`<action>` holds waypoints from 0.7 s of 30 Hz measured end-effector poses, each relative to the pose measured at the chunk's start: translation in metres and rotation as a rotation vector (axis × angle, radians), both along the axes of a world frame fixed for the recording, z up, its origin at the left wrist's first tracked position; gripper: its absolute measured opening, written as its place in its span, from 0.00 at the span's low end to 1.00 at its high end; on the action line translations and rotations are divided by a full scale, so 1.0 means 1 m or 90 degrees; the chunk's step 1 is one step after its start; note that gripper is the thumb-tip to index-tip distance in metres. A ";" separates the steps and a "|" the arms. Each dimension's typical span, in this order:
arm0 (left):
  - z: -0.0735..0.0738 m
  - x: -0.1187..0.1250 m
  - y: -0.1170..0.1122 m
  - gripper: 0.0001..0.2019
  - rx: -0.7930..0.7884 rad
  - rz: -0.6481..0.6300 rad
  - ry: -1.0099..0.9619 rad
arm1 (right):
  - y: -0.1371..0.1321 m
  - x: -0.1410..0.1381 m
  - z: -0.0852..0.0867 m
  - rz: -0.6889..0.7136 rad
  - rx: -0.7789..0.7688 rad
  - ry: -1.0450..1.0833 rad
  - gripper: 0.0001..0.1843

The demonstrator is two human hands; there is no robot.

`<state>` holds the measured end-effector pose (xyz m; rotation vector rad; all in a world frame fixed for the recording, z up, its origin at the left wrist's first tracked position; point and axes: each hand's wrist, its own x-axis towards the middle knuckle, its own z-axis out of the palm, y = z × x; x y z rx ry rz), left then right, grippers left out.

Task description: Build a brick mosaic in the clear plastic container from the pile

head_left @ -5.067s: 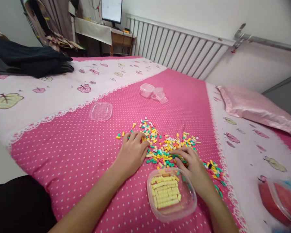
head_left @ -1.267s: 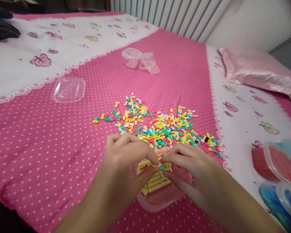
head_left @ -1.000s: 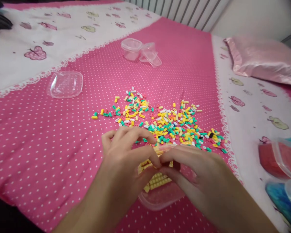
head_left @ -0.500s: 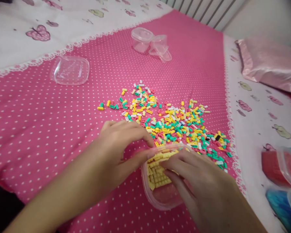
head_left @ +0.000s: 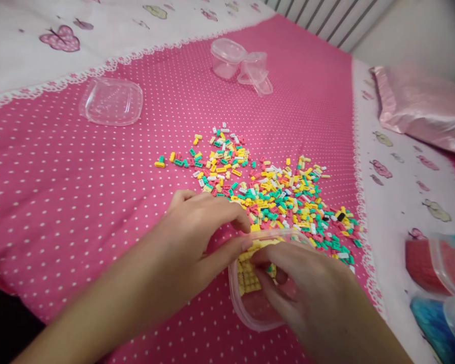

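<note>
A clear plastic tub (head_left: 246,314) with rows of yellow bricks (head_left: 247,273) inside stands on the pink dotted bedspread (head_left: 98,182). My left hand (head_left: 197,237) rests at the tub's left rim, thumb and fingers curled against it. Over the tub, my right hand (head_left: 307,293) hangs with its fingers bent together around something small and green that I cannot make out clearly. Just beyond both hands lies a heap of small loose bricks (head_left: 273,192) in yellow, green, pink and white.
A clear lid (head_left: 111,100) lies at the far left. Two small clear tubs (head_left: 238,64) stand further back. At the right edge are tubs of red bricks (head_left: 436,263) and blue bricks (head_left: 440,318). A pink pillow (head_left: 417,106) lies at the far right.
Both hands were sorting in the heap, then met in a pinch above the tub. Now the left hand has gone to the tub's rim and the right has dropped lower into the tub.
</note>
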<state>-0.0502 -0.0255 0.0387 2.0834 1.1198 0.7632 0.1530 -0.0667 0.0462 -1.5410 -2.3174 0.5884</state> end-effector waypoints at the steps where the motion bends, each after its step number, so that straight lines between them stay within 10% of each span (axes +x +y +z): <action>1: 0.000 0.001 0.000 0.06 -0.003 -0.001 -0.003 | 0.000 0.000 -0.001 -0.004 -0.001 -0.006 0.11; 21: -0.001 0.006 -0.006 0.09 -0.050 -0.026 0.007 | -0.003 0.004 -0.003 0.014 0.007 -0.052 0.12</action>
